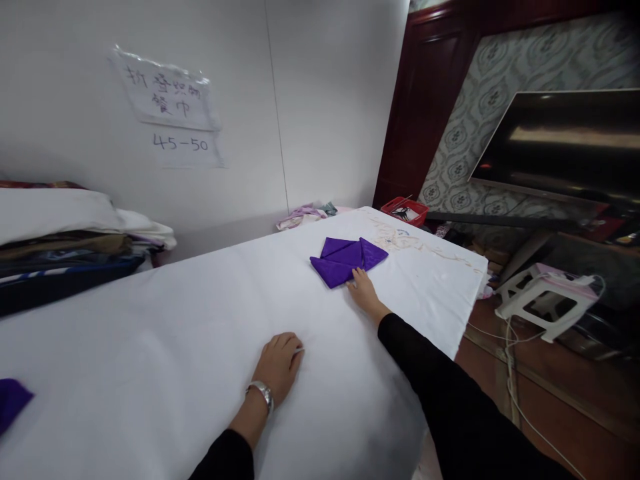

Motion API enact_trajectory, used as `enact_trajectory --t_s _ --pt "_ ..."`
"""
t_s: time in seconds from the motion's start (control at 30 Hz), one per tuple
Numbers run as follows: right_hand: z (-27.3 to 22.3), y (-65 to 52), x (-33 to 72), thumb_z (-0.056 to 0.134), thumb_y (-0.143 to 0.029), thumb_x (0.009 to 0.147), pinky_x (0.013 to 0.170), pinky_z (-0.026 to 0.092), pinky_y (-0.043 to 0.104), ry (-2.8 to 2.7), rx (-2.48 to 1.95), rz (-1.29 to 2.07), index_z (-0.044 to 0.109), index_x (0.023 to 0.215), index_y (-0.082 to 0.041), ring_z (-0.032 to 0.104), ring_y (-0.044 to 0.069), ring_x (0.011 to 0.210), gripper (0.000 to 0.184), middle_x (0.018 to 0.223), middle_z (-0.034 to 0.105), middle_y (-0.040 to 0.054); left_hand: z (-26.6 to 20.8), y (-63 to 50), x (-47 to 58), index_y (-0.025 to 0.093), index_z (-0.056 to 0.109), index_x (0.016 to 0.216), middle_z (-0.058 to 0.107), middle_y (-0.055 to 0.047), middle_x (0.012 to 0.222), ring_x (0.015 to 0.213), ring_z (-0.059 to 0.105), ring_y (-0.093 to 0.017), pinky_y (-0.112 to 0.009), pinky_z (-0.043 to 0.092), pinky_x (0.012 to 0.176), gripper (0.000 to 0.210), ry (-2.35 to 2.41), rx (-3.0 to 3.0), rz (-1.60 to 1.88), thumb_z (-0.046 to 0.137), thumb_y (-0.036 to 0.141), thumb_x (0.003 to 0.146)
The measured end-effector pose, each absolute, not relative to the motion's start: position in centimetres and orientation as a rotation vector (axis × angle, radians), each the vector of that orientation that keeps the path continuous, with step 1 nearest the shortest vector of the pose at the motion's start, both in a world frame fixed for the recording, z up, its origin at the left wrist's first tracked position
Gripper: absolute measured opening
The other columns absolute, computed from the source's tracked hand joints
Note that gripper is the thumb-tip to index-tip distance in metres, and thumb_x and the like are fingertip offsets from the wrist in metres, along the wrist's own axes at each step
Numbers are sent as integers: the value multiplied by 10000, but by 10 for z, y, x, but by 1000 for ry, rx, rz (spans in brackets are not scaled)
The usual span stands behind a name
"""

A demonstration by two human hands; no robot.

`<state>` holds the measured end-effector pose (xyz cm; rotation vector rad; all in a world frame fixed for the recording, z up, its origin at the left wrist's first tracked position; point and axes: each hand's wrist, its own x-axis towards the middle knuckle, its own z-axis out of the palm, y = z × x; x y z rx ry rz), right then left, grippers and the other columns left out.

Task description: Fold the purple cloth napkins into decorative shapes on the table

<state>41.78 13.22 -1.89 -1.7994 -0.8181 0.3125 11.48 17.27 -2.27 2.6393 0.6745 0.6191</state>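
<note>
A purple cloth napkin [345, 259], folded into an angular shape with pointed corners, lies flat on the white tablecloth [190, 313]. At its near edge is my right hand [364, 291], fingertips on top of the fabric and closed on that edge. My left hand [278, 363], with a silver watch or bracelet [262, 395] at the wrist, rests lower on the tablecloth, apart from the napkin. Its fingers are curled together, and a thin white sliver shows between thumb and forefinger; I cannot make out what it is.
Another purple cloth [11, 403] enters at the left edge. Folded fabrics [70, 247] are stacked at the far left by the wall. Crumpled cloths [303, 217] and a red basket [405, 212] sit at the back. Right of the table stands a white stool [547, 297] near cables.
</note>
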Motion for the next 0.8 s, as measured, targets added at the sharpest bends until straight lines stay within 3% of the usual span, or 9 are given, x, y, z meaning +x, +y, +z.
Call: enact_trajectory --t_s 0.2,0.37,0.6,0.8 --pt "-22 135 416 495 -322 854 1087 113 470 -1156 -2243 90 439 1299 -129 173 277 1366 489 1443 316 161 -22 173 115 221 577 841 598 -31 936 891 531 -200 -367 418 785 109 663 2639 642 469 218 828" --pt "-10 148 406 499 -341 858 1091 75 453 -1278 -2163 -10 447 1301 -171 178 247 1366 478 1434 348 128 -21 170 115 218 572 848 596 -36 939 890 526 -199 -375 415 791 111 672 2628 636 464 207 826" --pt "4 202 391 432 -423 886 1089 12 455 -1652 -2181 68 378 1362 -233 123 226 1381 515 1480 262 81 -17 167 115 216 567 849 593 -42 943 906 521 -201 -383 414 804 114 685 2605 602 456 200 828" --pt "0 233 395 444 -462 870 1096 17 417 -1856 -2115 172 332 1393 -187 126 232 1381 601 1480 254 99 -17 166 115 215 568 854 590 -48 953 917 518 -207 -390 413 815 115 681 2589 576 455 214 833"
